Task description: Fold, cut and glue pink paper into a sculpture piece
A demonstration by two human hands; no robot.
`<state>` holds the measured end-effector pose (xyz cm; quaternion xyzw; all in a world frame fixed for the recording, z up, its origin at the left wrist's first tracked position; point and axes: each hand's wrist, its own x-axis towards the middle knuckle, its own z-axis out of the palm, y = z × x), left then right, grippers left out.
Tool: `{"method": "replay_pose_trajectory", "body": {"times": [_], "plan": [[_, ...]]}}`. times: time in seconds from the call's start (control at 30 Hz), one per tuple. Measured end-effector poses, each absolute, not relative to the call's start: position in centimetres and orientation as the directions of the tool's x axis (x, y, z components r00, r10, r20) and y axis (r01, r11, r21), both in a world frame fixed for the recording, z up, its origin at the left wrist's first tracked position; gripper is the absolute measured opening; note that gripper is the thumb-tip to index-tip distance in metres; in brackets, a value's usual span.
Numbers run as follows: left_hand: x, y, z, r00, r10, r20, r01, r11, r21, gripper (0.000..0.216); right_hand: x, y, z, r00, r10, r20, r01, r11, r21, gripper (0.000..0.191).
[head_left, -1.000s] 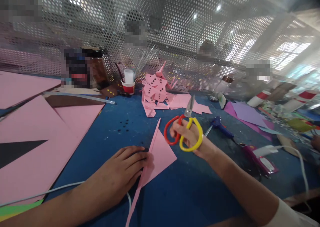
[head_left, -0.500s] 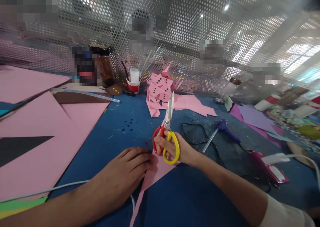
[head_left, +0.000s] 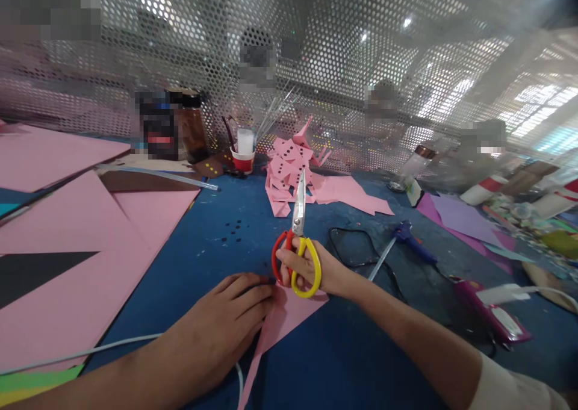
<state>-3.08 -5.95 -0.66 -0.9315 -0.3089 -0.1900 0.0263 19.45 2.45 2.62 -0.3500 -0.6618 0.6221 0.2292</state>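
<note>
My right hand (head_left: pixel 316 268) is wrapped around the handles of the scissors (head_left: pixel 298 208), one loop red and the other yellow. The blades point up and away, and look nearly closed. Below that hand lies a pink paper piece (head_left: pixel 289 316), triangular with a long narrow strip running toward me. My left hand (head_left: pixel 239 307) rests palm down at its left edge, fingers bent and close together, gripping the paper edge; the thumb is hidden. Beyond the blades are pink paper cut-outs (head_left: pixel 289 163) with small black dots. Small black dots (head_left: pixel 232 230) also lie on the blue table (head_left: pixel 217 214).
Large pink sheets (head_left: pixel 49 223) cover the left side. A paper cup (head_left: pixel 244 162) and a brown jar (head_left: pixel 193 130) stand at the back. On the right are a blue glue gun (head_left: pixel 418 244), its black cord, a magenta device (head_left: pixel 490 310) and purple sheets (head_left: pixel 469 220).
The scissors have shifted slightly left and tilted more upright in my right hand. The view has moved a little; my left hand stays at the paper's edge.
</note>
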Motion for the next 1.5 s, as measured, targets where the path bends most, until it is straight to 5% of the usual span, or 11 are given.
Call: {"method": "replay_pose_trajectory", "body": {"times": [0.8,1.03,1.5], "plan": [[-3.2,-6.0,-1.0,0.744,0.586,0.322,0.578,-0.805,0.130,0.038,20.5,5.3,2.5,-0.555,0.829,-0.071,0.193,0.045,-0.980,0.045],[-3.2,-6.1,-1.3,0.742,0.578,0.340,0.566,-0.812,0.145,0.033,20.1,4.0,2.5,-0.687,0.721,-0.092,0.181,0.047,-0.982,0.045],[-3.1,-6.1,-1.1,0.766,0.542,0.345,0.556,-0.828,0.067,0.031,21.1,6.7,2.0,-0.525,0.851,0.003,0.201,0.128,-0.971,0.045]]}}
